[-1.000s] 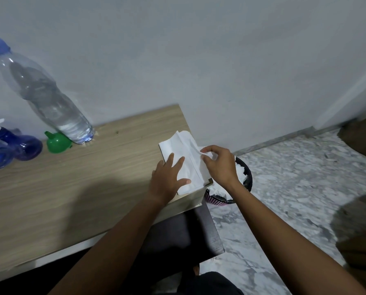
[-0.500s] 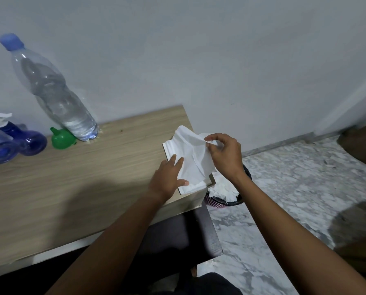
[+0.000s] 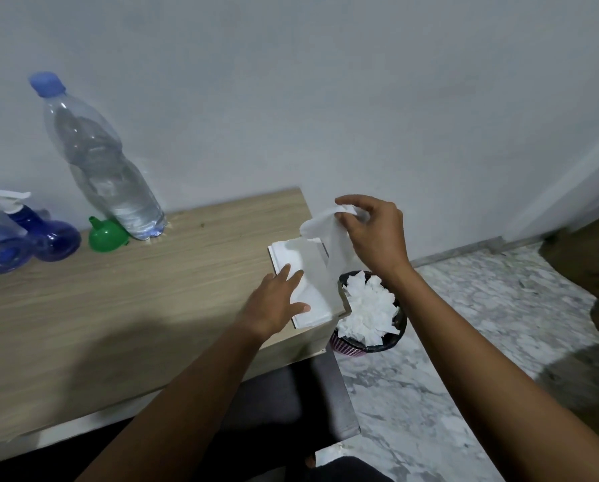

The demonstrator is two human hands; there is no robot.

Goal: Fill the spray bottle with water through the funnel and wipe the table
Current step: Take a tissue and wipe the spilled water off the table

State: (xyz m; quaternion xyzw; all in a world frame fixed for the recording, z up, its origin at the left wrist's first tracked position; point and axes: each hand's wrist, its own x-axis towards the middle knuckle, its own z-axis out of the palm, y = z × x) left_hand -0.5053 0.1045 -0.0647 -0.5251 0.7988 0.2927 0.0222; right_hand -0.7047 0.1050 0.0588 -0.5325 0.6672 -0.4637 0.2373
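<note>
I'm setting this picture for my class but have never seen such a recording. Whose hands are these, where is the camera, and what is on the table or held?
No machine here: a person wears a camera on the head, looking down at their own bare hands. The left hand presses flat on a stack of tissues at the corner of the wooden table. The right hand pinches one tissue sheet in its grip, raised above the stack. By the wall are a water bottle, a green funnel and a blue spray bottle. On the floor, a bin holds crumpled tissues.
</note>
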